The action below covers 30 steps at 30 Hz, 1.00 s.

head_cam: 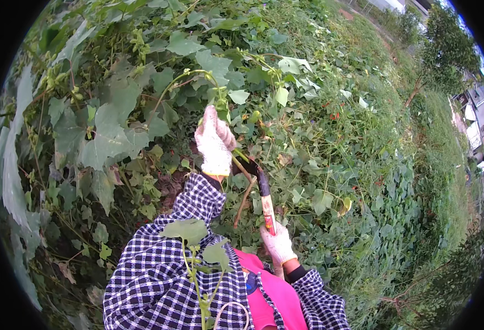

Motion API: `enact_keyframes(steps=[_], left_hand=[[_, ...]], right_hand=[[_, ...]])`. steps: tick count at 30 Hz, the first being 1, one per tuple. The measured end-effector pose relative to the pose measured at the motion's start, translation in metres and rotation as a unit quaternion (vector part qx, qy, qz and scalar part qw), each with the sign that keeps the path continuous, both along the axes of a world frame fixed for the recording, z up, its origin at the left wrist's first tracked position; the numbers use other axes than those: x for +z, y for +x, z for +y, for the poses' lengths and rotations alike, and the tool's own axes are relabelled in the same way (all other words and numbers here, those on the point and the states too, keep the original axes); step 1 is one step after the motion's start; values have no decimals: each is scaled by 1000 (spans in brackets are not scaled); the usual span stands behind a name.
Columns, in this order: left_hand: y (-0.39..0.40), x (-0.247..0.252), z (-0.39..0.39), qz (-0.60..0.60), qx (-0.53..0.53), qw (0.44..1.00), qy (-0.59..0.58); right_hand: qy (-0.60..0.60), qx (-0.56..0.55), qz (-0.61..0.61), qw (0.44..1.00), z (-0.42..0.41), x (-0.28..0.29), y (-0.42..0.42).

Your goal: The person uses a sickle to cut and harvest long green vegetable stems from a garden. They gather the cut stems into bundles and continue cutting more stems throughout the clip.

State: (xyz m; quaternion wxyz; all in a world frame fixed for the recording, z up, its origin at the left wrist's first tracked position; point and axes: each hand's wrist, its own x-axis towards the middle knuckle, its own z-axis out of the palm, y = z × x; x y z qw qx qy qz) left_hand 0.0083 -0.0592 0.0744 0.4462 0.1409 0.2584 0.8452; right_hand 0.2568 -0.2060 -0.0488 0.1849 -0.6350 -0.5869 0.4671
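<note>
My left hand (215, 142), in a whitish knit work glove, is closed around the stalk of a broad-leaved weed that bears bur-like fruits. Below the fist, a cut-looking green and brown stem (245, 194) slants down. My right hand (278, 244), gloved alike, grips the pale wooden handle (268, 208) of a hand tool, which carries a red printed label. The tool's black metal neck (262, 181) bends left towards a dark head (246, 166) just below my left hand. Leaves and stems partly hide that head, so its shape is unclear.
Large lobed leaves (110, 132) crowd the left side. A leafy stalk (196, 280) rises in front of my checked shirt (151, 280). Low vines (349, 173) with small red flowers spread to the right. Farther off stand a tree (448, 49) and buildings (479, 119).
</note>
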Motion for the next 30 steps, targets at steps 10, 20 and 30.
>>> enact_keyframes(steps=[10,20,30], left_hand=[[-20,15,-14,-54,-69,969,231],[-22,4,-15,-13,-4,992,124],[-57,17,-30,112,51,987,101]], right_hand=[[-180,-93,312,928,9,109,-4],[211,-146,383,887,43,209,-59],[-124,-178,54,975,-40,-40,78]])
